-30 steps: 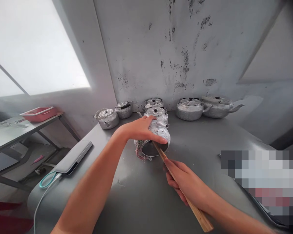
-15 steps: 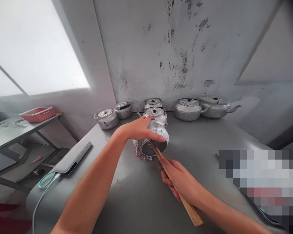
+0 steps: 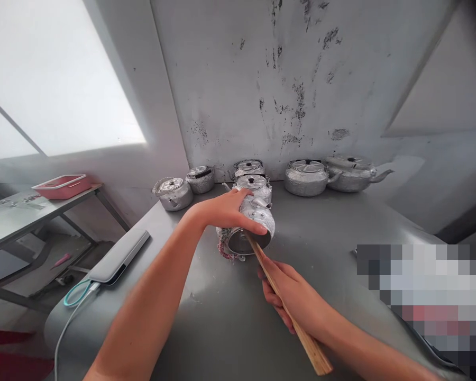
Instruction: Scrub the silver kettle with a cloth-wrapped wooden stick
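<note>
Left hand (image 3: 232,209) arched over tipped kettle (image 3: 266,216), gripping it; right hand (image 3: 291,288) clenched round wooden stick (image 3: 275,288), kettle beyond.

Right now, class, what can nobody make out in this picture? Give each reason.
All in the head view:
- Stick's inner end: hidden within the held pot.
- Lower right: masked by blurry blocks.
- Bits on the side table: too small.
- Cable's far end: cut off by the bottom edge.

At the centre of the frame, our left hand (image 3: 232,209) grips a tipped silver kettle (image 3: 264,217) on the grey table (image 3: 222,328), while our right hand (image 3: 289,288) holds a wooden stick (image 3: 297,323) into its opening.
</note>
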A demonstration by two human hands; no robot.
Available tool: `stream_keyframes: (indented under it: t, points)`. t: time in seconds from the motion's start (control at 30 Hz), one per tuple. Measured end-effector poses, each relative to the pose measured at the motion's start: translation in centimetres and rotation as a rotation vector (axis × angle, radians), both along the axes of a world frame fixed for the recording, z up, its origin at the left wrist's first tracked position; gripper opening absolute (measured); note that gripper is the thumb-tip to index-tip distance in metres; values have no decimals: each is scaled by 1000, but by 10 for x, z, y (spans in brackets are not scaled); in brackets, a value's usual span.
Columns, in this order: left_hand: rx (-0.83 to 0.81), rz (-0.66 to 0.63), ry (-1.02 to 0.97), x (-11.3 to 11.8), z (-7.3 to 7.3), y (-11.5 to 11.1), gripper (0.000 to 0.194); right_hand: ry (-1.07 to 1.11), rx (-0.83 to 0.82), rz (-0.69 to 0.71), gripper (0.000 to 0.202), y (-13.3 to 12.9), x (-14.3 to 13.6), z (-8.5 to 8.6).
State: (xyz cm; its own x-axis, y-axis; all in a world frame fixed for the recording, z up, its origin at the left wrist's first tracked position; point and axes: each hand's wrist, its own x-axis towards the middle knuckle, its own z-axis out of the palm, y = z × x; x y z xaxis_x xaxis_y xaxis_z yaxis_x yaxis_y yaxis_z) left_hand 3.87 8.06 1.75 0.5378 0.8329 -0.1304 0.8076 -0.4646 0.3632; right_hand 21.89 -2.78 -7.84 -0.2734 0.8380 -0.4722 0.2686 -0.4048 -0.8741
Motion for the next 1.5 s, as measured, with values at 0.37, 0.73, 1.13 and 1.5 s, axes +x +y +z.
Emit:
stream_keyframes:
  t: [0.37, 0.73, 1.13, 1.5]
  points:
    - [-9, -7, -6, -2, -1, 2, 110, -11, 16, -2, 49, -4, 2, -7]
    - [-10, 15, -9, 1, 0, -1, 116, -161, 95, 24, 48, 1, 5, 0]
    - [17, 42, -3, 3, -3, 1, 106, -171, 109, 13, 47, 2, 4, 1]
    - [19, 64, 13, 6, -1, -2, 113, -162, 81, 10, 46, 0, 4, 4]
